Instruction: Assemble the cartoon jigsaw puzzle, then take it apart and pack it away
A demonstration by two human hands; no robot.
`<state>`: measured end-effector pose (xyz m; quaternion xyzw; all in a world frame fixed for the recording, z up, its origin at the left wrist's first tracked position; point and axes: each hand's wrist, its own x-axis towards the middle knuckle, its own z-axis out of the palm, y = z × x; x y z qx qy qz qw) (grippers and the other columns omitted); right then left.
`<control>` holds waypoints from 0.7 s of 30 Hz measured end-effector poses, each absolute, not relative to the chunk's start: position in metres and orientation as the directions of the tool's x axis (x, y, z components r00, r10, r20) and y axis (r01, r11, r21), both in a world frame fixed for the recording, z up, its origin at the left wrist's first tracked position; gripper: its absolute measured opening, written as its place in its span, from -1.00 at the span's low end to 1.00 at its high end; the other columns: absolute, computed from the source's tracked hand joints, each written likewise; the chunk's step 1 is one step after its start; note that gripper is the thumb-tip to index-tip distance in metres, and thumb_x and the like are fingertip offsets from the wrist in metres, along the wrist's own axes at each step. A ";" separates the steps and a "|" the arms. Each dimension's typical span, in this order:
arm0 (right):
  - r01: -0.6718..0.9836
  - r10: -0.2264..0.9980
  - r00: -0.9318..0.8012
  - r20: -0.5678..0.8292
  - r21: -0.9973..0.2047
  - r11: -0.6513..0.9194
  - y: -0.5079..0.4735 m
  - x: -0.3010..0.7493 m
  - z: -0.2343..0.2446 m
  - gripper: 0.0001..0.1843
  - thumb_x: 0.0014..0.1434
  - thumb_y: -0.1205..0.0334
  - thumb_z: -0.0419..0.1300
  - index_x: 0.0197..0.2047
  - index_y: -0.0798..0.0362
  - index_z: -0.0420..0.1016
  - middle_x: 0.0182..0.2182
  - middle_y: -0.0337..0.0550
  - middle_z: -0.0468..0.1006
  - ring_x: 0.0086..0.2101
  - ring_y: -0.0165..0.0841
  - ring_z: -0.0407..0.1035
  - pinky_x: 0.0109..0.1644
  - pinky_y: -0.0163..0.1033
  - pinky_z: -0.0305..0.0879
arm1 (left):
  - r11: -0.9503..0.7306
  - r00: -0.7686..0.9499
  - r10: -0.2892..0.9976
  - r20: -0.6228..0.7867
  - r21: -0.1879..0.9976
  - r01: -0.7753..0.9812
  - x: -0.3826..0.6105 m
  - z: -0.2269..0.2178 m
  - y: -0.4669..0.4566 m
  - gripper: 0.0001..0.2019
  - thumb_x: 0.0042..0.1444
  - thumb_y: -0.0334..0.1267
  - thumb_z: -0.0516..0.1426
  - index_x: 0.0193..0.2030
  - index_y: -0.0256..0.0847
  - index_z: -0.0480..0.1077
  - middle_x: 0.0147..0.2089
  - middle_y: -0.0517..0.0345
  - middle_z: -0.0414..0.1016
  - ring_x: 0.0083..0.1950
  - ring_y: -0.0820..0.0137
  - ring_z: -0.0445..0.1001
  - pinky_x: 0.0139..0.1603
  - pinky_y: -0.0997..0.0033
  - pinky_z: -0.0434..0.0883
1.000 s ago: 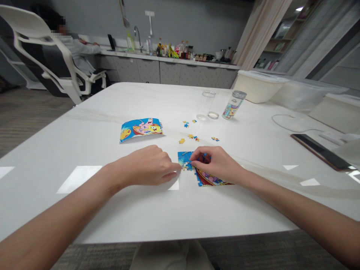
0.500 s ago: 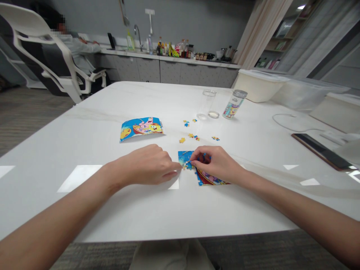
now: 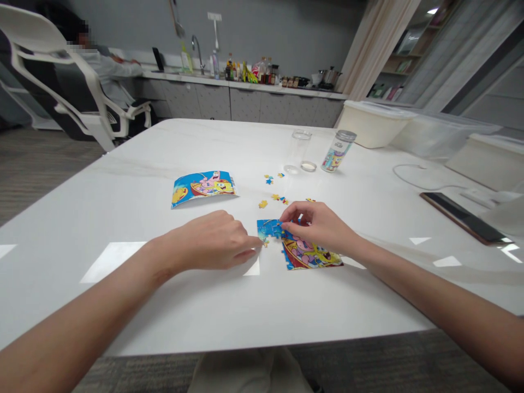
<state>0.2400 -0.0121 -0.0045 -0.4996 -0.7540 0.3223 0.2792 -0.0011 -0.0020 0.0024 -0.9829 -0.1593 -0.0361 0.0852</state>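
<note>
On the white table (image 3: pixel 123 213) lies a part-built cartoon jigsaw puzzle in two patches: a blue patch (image 3: pixel 268 229) and a red-and-yellow boat patch (image 3: pixel 309 254). My right hand (image 3: pixel 317 224) pinches at the top of the blue patch, with a small piece apparently between thumb and finger. My left hand (image 3: pixel 213 243) has its curled fingertips beside a small loose piece (image 3: pixel 266 242) at the patch's lower edge. A picture card (image 3: pixel 202 188) lies to the left. Several loose pieces (image 3: pixel 270 179) are scattered farther up.
A clear cup (image 3: pixel 302 148) and a printed jar (image 3: pixel 338 151) stand beyond the pieces. A phone (image 3: pixel 462 218) and white cable (image 3: pixel 421 180) lie right, near plastic tubs (image 3: pixel 372 124). A seated person (image 3: pixel 108 73) is at the back-left, by a kitchen counter (image 3: pixel 245 86).
My right hand has lifted up and back from the boat patch, uncovering more of its picture. My left hand stays nearly still, and the whole view has shifted slightly.
</note>
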 end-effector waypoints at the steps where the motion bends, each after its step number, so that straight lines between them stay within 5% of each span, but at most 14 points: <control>1: 0.567 0.933 -0.348 0.094 -0.771 0.290 -0.010 0.241 -0.005 -0.92 0.06 0.23 0.22 -0.37 0.04 0.51 -0.39 -0.20 0.56 -0.43 -0.43 0.37 -0.36 -0.29 0.27 | -0.934 0.947 0.308 0.092 -0.162 0.319 -0.001 0.003 -0.002 -0.75 0.24 -0.31 -0.01 -0.11 -0.15 0.48 -0.63 0.21 0.41 -0.68 0.48 0.23 -0.58 0.36 -0.05; 21: 0.564 0.859 -0.509 -0.042 -0.770 0.297 -0.015 0.242 0.005 -0.88 0.03 0.36 0.19 -0.33 0.07 0.53 -0.44 -0.23 0.53 -0.44 -0.46 0.34 -0.34 -0.31 0.26 | -0.929 0.942 0.333 0.037 -0.157 0.334 -0.002 0.006 -0.003 -0.75 0.25 -0.30 -0.01 -0.07 -0.14 0.47 -0.58 0.18 0.47 -0.63 0.46 0.29 -0.56 0.37 -0.05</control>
